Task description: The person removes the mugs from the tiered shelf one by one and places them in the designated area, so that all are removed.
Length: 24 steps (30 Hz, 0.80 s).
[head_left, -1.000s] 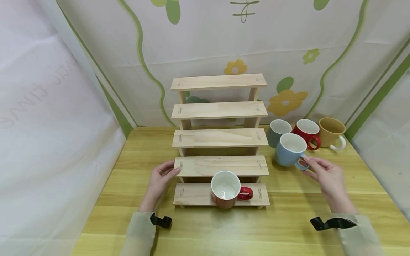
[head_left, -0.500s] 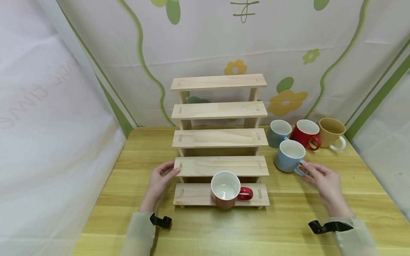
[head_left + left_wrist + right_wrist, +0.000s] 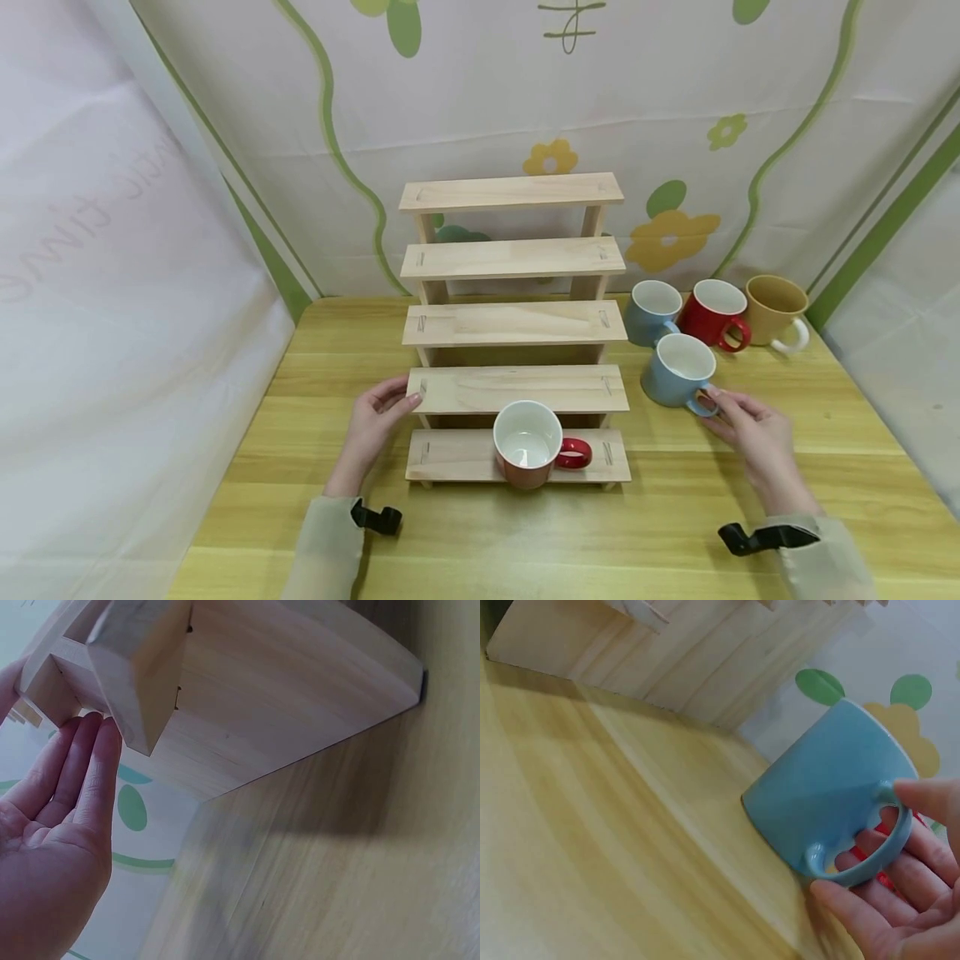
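A tiered wooden shelf [image 3: 517,323] stands on the table. At its left side my left hand [image 3: 378,412] holds the end of the second tier from the bottom, thumb on top; the left wrist view shows the fingers [image 3: 94,769] reaching underneath. My right hand [image 3: 757,437] pinches the handle of a light blue mug [image 3: 671,379], to the right of the shelf. In the right wrist view the blue mug [image 3: 825,780] is upright on the table, thumb at the top of its handle. A red mug [image 3: 528,468] with white inside sits on the lowest tier, handle pointing right.
Behind the held mug, another blue mug [image 3: 651,321], a red mug [image 3: 708,321] and a yellow mug [image 3: 772,317] with a white handle stand at the table's back right. A printed cloth [image 3: 465,100] hangs close behind the shelf.
The right hand has brought the light blue mug a little nearer and down to the table, away from the mugs behind. The left hand and the red mug on the shelf stay in place.
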Tool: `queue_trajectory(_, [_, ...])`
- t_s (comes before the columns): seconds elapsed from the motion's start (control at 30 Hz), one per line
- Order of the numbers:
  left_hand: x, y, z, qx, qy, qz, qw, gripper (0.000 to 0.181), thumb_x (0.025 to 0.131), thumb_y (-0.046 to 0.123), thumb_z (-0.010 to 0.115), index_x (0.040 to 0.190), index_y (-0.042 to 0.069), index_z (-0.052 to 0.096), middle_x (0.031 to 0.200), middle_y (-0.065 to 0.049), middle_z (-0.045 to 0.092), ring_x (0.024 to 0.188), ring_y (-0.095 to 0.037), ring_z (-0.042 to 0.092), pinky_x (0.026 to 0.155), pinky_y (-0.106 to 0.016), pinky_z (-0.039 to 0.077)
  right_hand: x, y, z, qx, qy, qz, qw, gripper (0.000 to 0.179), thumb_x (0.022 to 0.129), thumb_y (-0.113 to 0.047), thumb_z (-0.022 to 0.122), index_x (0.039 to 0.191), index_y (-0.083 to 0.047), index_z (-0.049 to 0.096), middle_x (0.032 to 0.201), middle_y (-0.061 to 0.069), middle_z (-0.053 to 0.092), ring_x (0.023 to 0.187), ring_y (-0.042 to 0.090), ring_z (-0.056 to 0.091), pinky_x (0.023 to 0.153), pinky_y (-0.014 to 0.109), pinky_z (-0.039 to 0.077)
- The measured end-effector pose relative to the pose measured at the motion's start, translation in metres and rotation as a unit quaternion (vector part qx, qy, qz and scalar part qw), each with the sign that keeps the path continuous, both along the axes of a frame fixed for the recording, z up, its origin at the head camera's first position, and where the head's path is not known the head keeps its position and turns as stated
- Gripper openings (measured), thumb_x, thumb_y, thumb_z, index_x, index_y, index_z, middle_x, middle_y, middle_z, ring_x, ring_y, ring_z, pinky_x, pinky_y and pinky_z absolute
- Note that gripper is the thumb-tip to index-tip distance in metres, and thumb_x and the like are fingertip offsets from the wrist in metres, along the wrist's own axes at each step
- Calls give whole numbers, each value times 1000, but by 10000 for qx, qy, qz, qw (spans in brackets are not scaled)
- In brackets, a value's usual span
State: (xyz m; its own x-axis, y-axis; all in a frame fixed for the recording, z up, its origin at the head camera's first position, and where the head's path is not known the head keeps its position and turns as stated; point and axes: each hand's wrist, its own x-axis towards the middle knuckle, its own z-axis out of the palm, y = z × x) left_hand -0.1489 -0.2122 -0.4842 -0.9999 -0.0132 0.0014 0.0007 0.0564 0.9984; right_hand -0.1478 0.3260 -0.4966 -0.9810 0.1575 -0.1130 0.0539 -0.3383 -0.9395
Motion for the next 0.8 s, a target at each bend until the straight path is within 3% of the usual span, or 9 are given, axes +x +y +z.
queue_trajectory(0.2, [-1,-1,-2,-17,-29,-7,10000,44,94,10,75,133,-5,61,129,-20,62,112,-20,63,94,-27,53,2,0,-3,3,-7,-24,10000,15,97,-9,71,107,2,76,103,4,75,96,14,72,82,32,57])
queue_trajectory(0.5, [-2,-1,-1,-15,-61,-4,10000,44,95,12,75,133,-6,61,129,-19,62,112,-18,63,95,-26,53,-3,5,10,530,-255,-213,9980,8,97,-18,73,103,-18,79,101,-11,74,94,0,69,82,18,55])
queue_trajectory(0.8, [-1,-1,0,8,-90,0,10000,44,94,11,75,133,-5,61,129,-19,62,112,-19,63,94,-26,53,-11,0,36,866,491,-468,9939,22,96,-13,74,116,-6,76,104,-6,76,96,3,70,84,18,53])
